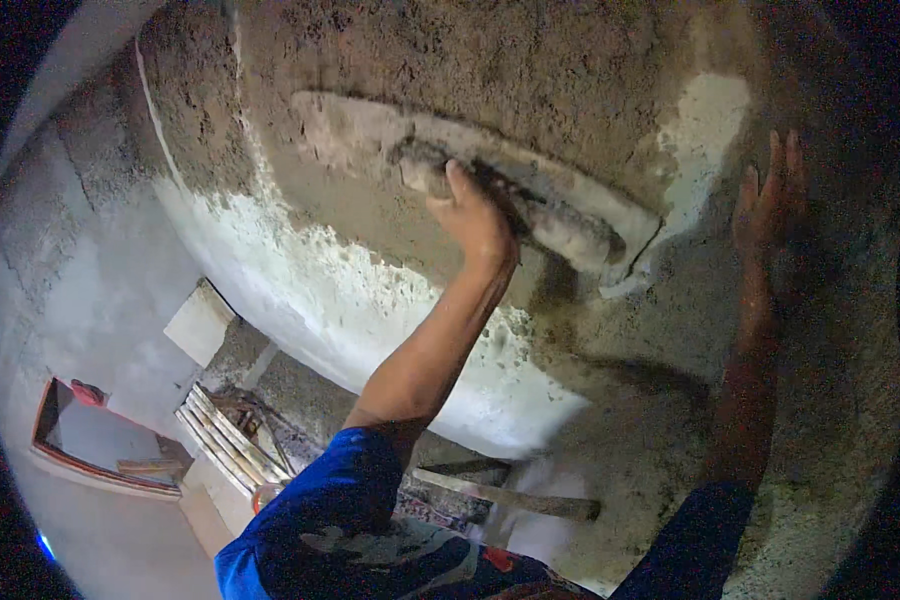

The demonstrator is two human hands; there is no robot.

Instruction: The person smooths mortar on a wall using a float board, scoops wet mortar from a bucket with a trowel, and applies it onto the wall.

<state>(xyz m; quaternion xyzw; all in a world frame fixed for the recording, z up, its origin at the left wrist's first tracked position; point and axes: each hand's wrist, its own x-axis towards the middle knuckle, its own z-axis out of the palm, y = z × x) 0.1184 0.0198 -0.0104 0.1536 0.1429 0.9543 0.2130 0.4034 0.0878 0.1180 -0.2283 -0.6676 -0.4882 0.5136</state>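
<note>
My left hand [478, 222] is closed round the handle of a long plastering float [560, 175]. Grey-brown mortar is smeared over the tool, which slants down to the right against the rough plastered wall [530, 50]. Its blade lies along the wall face; whether all of it touches cannot be seen. Farther right, in dim light, my right hand [773, 200] is raised to the wall with its fingers stretched out and holds nothing that I can see. A pale smooth patch [705, 130] shows on the wall between the float's right end and that hand.
A whitish band [320, 270] runs along the plaster's lower left side. At the lower left are a bundle of pale poles [232, 440], a square light panel [200, 322] and a reddish-framed opening [45, 415]. A plank [510, 495] lies below my left arm.
</note>
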